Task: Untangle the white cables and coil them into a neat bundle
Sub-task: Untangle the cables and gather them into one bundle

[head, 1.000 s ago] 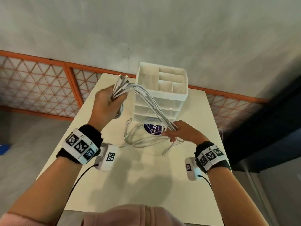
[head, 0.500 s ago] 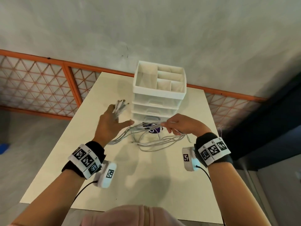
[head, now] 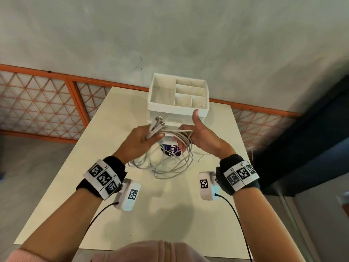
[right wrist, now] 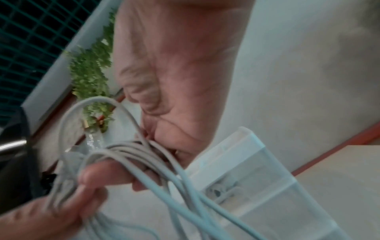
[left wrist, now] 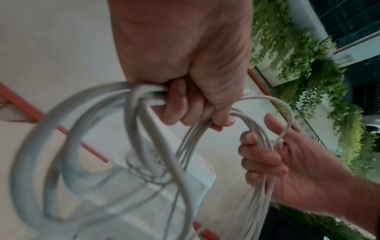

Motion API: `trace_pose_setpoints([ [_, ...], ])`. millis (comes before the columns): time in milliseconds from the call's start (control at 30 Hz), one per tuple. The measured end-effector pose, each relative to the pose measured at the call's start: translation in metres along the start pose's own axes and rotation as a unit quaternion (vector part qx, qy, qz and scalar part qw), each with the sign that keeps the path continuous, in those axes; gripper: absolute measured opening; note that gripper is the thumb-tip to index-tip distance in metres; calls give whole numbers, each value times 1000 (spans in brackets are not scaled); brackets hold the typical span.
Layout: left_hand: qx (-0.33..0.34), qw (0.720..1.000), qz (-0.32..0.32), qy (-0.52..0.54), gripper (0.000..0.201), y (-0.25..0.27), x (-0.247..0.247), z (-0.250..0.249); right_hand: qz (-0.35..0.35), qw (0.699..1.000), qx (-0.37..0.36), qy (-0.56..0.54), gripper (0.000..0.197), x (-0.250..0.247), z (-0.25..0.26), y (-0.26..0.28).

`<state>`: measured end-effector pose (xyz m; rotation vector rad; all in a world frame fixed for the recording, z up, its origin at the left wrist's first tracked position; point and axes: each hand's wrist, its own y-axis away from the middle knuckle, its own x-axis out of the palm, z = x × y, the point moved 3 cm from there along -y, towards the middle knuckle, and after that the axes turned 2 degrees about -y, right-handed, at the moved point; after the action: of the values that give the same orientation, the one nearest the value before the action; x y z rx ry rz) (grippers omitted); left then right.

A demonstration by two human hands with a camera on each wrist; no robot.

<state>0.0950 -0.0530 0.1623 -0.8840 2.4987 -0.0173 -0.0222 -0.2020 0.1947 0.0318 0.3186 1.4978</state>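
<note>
Nearest the camera, both forearms reach out over the table [head: 105,214], wrists strapped with marker bands. Just beyond them the cables [head: 170,167] hang in loose, uneven loops whose lowest turns sag onto the tabletop, so the coiling looks only partly done: the strands appear gathered at one end and run together, but the loops differ in size and nothing binds them yet. What seems left is to even out the turns, take in the slack on the table, and close the bundle.

Above the loops, the left hand [head: 139,140] has its fingers curled tight round the gathered plug ends, which stick up out of the fist. The right hand [head: 200,137] sits close beside it, thumb raised, fingers hooked round a sheaf of strands; the left wrist view shows them passing through its curled fingers [left wrist: 261,160], with one loop arching over the hand.

Past the hands a purple-labelled item [head: 171,151] lies half hidden behind the cables, and behind it stands a white drawer organiser [head: 160,106] at the table's far edge
</note>
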Motion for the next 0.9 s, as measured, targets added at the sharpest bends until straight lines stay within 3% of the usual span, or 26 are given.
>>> trace_pose_setpoints([
  [67, 21, 997, -43, -67, 20, -4, -12, -9, -26, 997, -43, 54, 78, -7, -9, -2],
  [100, 33, 994, -55, -85, 16, -6, -17, -13, -33, 994, -72, 73, 72, -9, -12, -2],
  [200, 55, 988, -86, -119, 11, -9, -28, -22, -54, 989, -133, 22, 64, -10, -15, 0],
  [267, 60, 982, -121, -136, 15, -10, -32, -25, -66, 991, -109, 28, 62, -12, -13, 0],
  [367, 58, 973, -180, -132, 21, -13, -47, -26, -49, 989, -51, 130, 63, -13, -19, -2],
  [433, 57, 971, -201, -115, 22, -17, -57, -23, -69, 986, -18, 148, 53, -18, -32, -3],
  [533, 44, 968, -209, -135, 32, -19, -60, -19, -133, 979, -23, 151, 32, -28, -52, -3],
  [700, 17, 967, -237, -88, 42, -18, -63, -7, -195, 977, -48, 67, 17, -42, -67, 7],
  [833, 28, 971, -219, -91, 34, -18, -63, -10, -174, 984, -33, 32, 9, -42, -68, 11],
  [900, 34, 974, -199, -98, 37, -19, -58, -13, -154, 987, -20, 30, 16, -37, -65, 10],
])
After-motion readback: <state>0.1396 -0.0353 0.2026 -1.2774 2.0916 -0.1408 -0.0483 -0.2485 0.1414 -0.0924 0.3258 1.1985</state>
